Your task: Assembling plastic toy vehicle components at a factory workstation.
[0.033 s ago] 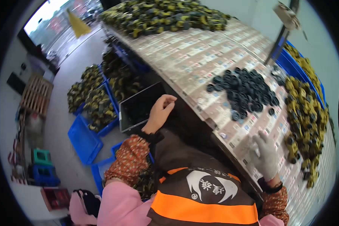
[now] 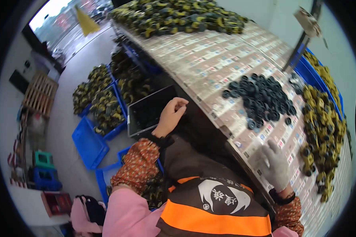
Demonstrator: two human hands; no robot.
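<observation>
My bare left hand point(image 2: 171, 117) hangs off the table's near edge, beside a grey-rimmed bin point(image 2: 129, 120) with a dark inside. Its fingers are curled together; whatever they may hold is hidden. My right hand point(image 2: 273, 165), in a pale glove, is over the near edge of the patterned table point(image 2: 209, 75), fingers apart and nothing visible in them. Beyond it lies a pile of small black wheels point(image 2: 265, 98), with one loose wheel point(image 2: 288, 121) at its side. To the right, yellow toy vehicle bodies point(image 2: 324, 134) with dark wheels lie heaped.
Yellow-and-black curved parts point(image 2: 178, 17) cover the table's far end. Blue crates point(image 2: 116, 106) with similar parts stand on the floor at left, near a tilted blue crate point(image 2: 89, 142). A metal post point(image 2: 302, 45) rises at the back right, before a blue bin point(image 2: 318, 75).
The whole view has shifted slightly. My left fingers look a little more curled; the right hand stays over the table edge. The piles look the same.
</observation>
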